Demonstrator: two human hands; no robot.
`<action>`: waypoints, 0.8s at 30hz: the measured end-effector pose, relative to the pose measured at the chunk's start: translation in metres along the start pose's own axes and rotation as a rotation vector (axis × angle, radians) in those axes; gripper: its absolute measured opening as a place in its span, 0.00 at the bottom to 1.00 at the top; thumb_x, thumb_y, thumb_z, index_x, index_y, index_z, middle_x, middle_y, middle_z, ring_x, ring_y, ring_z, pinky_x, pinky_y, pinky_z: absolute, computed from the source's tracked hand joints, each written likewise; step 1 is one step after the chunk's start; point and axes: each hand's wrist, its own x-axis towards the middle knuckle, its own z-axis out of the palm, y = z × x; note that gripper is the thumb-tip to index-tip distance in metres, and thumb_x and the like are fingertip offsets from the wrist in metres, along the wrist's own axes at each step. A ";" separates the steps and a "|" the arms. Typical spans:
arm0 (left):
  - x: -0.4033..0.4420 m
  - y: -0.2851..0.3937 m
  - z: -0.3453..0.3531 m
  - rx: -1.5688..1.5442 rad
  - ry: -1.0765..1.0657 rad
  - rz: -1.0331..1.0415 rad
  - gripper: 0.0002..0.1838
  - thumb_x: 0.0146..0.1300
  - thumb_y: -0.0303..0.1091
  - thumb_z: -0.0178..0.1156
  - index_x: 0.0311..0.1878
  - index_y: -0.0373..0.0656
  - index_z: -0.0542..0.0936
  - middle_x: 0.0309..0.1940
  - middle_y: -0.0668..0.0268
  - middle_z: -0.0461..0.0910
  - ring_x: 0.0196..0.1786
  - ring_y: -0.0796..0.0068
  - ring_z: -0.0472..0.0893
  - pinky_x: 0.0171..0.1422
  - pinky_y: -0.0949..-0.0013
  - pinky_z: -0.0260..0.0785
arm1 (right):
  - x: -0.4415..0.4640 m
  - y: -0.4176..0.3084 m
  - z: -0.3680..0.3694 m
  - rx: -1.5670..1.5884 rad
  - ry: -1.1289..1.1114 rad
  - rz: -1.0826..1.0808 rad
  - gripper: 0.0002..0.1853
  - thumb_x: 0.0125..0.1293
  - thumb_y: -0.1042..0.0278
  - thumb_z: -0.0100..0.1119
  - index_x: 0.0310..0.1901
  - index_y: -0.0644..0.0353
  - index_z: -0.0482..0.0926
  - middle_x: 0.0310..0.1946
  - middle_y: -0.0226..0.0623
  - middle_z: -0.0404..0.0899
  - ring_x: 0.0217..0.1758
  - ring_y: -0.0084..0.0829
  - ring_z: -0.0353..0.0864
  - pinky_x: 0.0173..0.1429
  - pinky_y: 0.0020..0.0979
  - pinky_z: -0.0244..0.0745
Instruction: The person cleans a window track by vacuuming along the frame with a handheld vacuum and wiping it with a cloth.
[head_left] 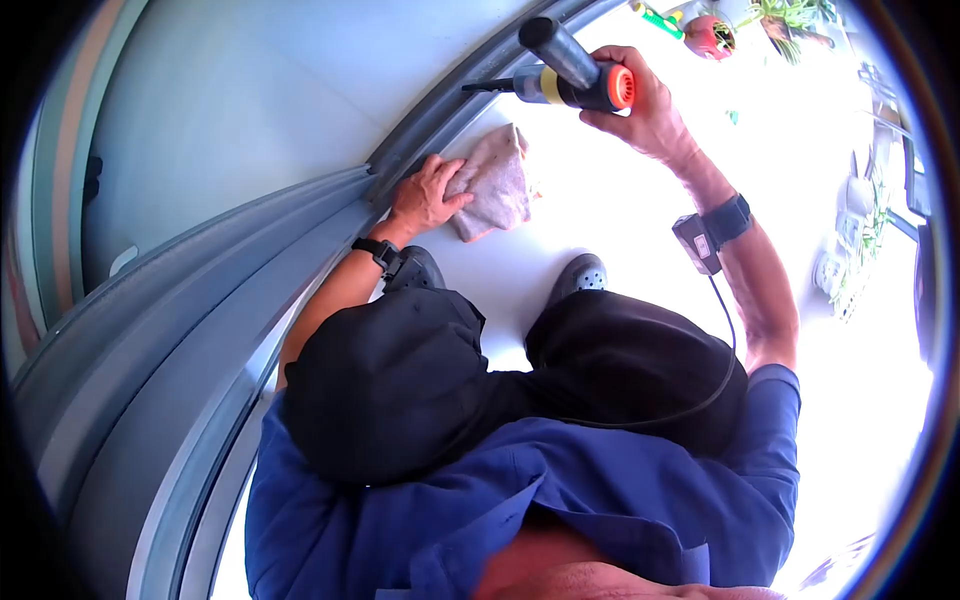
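Observation:
A small handheld vacuum [575, 80] with a black and orange body is in my right hand [645, 110], whose fingers wrap round its orange end. The vacuum's narrow black nozzle points left, at the grey metal track [430, 125]. My left hand [428, 197] lies beside the track with its fingers spread, its fingertips touching the left edge of a crumpled pinkish-grey cloth [495, 185]. The cloth rests on the white floor.
Grey frame rails [190, 290] run along the left beside a pale panel [260, 100]. My shoes [583, 275] are on the floor below the cloth. A red pot [708, 37], a green item [657, 18] and plants [790, 25] stand at the upper right. A cable [733, 350] hangs from my right wrist.

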 end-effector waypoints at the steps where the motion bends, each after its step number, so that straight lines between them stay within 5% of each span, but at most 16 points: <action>1: -0.001 0.000 0.006 0.020 0.042 -0.008 0.33 0.62 0.54 0.70 0.66 0.49 0.75 0.53 0.59 0.76 0.52 0.50 0.83 0.52 0.50 0.79 | -0.001 -0.005 0.003 0.017 -0.043 0.058 0.36 0.56 0.63 0.81 0.63 0.54 0.70 0.55 0.44 0.84 0.62 0.47 0.85 0.72 0.41 0.79; 16: 0.001 0.014 0.002 0.013 0.154 -0.079 0.32 0.56 0.50 0.72 0.63 0.51 0.76 0.49 0.60 0.77 0.50 0.51 0.83 0.48 0.51 0.79 | 0.031 -0.054 0.008 -0.128 -0.109 -0.138 0.38 0.53 0.61 0.80 0.64 0.56 0.71 0.52 0.45 0.81 0.53 0.47 0.88 0.61 0.39 0.84; 22: 0.004 0.016 -0.004 0.014 0.108 -0.066 0.31 0.58 0.52 0.71 0.63 0.51 0.76 0.53 0.61 0.78 0.51 0.49 0.83 0.48 0.51 0.79 | 0.018 -0.087 0.053 -0.229 -0.058 -0.348 0.28 0.57 0.61 0.76 0.54 0.61 0.73 0.50 0.43 0.79 0.50 0.44 0.86 0.53 0.39 0.86; 24: 0.005 0.015 -0.008 0.041 -0.091 -0.170 0.32 0.58 0.51 0.70 0.62 0.46 0.76 0.52 0.54 0.78 0.52 0.43 0.82 0.56 0.48 0.77 | 0.014 -0.090 0.071 -0.240 -0.071 -0.379 0.25 0.60 0.61 0.72 0.54 0.60 0.73 0.48 0.42 0.79 0.48 0.42 0.86 0.51 0.39 0.86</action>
